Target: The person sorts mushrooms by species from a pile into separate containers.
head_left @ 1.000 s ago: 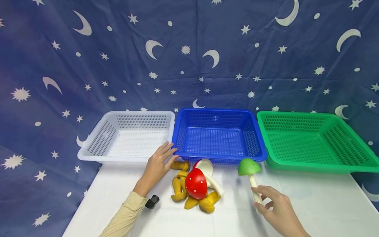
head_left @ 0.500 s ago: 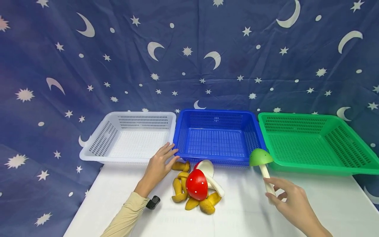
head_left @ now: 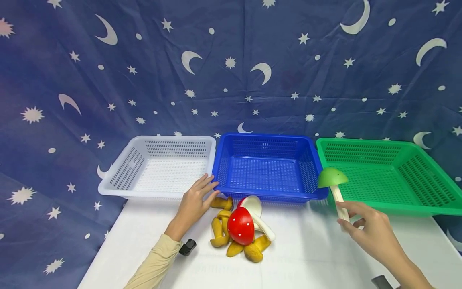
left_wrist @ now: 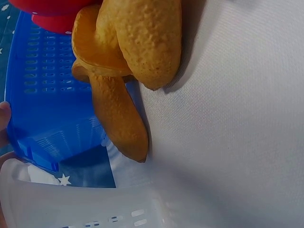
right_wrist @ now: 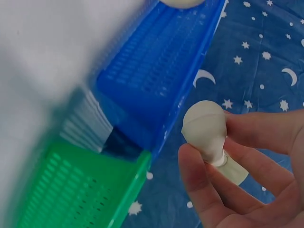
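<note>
In the head view my right hand point(head_left: 369, 226) pinches the pale stem of a green-capped toy mushroom point(head_left: 333, 178), cap up, over the near left corner of the green basket point(head_left: 382, 206). The right wrist view shows the stem point(right_wrist: 205, 127) between thumb and fingers; the cap is mostly hidden there. My left hand point(head_left: 195, 200) rests with extended fingers at the rims where the white basket point(head_left: 155, 194) meets the blue basket point(head_left: 268, 194). Beside it lie several yellow-brown toy mushrooms point(head_left: 218, 232) and red-capped ones point(head_left: 241, 225) with white dots.
The three baskets stand in a row along the back of the white table point(head_left: 288, 265). Behind them hangs a dark blue cloth point(head_left: 223, 48) with moons and stars. Black straps point(head_left: 187, 247) show at the wrists.
My right hand has carried the green mushroom rightward and away from me, from in front of the blue basket to the green basket's near left corner. The left hand stays in place.
</note>
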Demonstrator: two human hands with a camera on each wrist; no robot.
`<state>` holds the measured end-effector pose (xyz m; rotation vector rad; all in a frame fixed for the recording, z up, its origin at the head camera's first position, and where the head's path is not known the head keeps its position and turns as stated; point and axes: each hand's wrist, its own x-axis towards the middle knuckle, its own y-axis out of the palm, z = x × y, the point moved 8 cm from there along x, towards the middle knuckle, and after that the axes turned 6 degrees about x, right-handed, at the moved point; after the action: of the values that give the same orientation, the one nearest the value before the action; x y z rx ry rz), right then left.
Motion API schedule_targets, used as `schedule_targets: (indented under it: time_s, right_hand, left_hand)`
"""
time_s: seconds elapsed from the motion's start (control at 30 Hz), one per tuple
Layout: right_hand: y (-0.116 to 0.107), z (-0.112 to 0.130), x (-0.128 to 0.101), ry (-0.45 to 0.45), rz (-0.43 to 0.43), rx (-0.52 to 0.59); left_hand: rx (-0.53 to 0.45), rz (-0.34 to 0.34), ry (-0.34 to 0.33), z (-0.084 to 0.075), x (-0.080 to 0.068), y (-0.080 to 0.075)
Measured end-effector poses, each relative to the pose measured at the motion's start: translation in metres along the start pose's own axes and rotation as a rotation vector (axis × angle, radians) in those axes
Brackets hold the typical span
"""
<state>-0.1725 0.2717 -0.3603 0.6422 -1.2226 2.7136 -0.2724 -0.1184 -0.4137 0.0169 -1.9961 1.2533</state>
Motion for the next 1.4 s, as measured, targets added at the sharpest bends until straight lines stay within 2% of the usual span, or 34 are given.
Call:
schedule_targets:
  time_s: [0.2, 0.53, 0.73, 1.1, 1.4]
  right_hand:
    - [-0.007, -0.011, 0.017, 0.024, 0.031, -0.011]
    - [-0.016, -0.027, 0.045, -0.001, 0.042, -0.056]
    - [-0.016, -0.041, 0.060, 0.054, 0.079, -0.060]
    - [-0.005, -0.071, 0.073, 0.137, 0.147, -0.103]
    - [0.001, -0.095, 0.078, 0.176, 0.170, -0.073]
  left_hand:
    - [0.000, -0.002, -0.001, 0.000, 0.000, 0.000]
    - [-0.002, -0.001, 0.000, -0.001, 0.001, -0.001]
    - [0.004, -0.016, 0.005, 0.000, 0.002, -0.003]
    - [-0.006, -0.011, 0.005, 0.000, 0.000, 0.000]
    - [0.007, -0.026, 0.017, -0.001, 0.000, -0.001]
